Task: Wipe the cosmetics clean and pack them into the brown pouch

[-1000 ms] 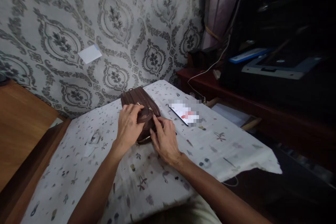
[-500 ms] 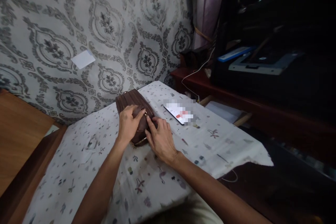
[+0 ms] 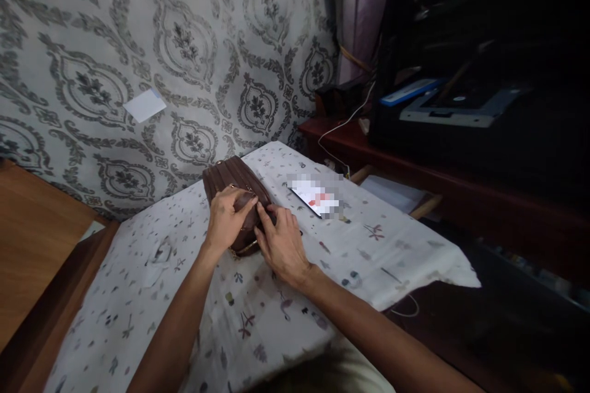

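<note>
A brown pleated handbag (image 3: 230, 173) with gold-coloured chain and metal trim lies on the patterned cloth. My left hand (image 3: 224, 216) is closed on the bag's left side, its thumb reaching across the top. From the right, my right hand (image 3: 283, 242) grips the bag, fingers bent against its side and index fingertip close to the left thumb. Whatever small part sits between those fingertips is hidden. Part of the chain (image 3: 244, 250) shows along the bag's near edge, below my hands.
A phone (image 3: 306, 196) with a lit, partly blurred screen lies right of the bag on the white printed tablecloth (image 3: 184, 295). An open drawer (image 3: 391, 193) with papers adjoins the table's right edge. A white cable (image 3: 348, 123) hangs near it. The patterned wall (image 3: 193, 67) stands behind.
The gold-coloured metal piece that showed between my fingertips is now covered, as my left thumb and right index finger have shifted slightly. The bag and phone stay in place.
</note>
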Demonstrator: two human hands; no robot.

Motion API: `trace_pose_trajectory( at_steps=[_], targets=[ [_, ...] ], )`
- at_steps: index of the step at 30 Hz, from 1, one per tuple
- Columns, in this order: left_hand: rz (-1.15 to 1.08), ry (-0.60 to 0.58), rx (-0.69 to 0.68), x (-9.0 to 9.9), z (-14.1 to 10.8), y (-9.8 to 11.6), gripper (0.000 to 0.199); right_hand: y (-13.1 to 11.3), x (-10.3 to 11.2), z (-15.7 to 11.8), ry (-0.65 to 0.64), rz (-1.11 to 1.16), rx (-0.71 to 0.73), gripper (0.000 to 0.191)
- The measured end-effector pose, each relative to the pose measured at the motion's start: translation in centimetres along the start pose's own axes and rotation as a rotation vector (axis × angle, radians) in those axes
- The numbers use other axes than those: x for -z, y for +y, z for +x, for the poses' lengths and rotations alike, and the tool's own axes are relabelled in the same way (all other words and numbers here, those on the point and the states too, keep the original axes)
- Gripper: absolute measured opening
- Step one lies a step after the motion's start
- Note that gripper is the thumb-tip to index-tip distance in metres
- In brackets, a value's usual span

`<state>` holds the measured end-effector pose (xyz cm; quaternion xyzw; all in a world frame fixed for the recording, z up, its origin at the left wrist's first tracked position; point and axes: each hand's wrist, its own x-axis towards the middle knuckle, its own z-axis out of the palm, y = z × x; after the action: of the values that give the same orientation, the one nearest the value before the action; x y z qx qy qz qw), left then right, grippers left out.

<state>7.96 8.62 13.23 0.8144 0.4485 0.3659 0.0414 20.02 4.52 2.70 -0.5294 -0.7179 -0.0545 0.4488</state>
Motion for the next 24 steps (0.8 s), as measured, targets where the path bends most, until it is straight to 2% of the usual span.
trace_pose_trajectory(
  at_steps=[5, 11, 24],
  targets=[
    [-0.079, -0.054, 0.029, 0.5, 0.3, 0.0, 0.016, 0.0, 0.2, -0.1, 0.026, 0.093, -0.015, 0.043],
    [-0.160, -0.033, 0.116, 0.4, 0.4, -0.1, 0.026, 0.2, 0.5, -0.2, 0.063, 0.194, 0.004, 0.019],
    [-0.104, -0.026, 0.075, 0.4, 0.1, 0.0, 0.021, 0.7, -0.8, 0.2, 0.133, 0.349, 0.003, 0.015]
  ],
)
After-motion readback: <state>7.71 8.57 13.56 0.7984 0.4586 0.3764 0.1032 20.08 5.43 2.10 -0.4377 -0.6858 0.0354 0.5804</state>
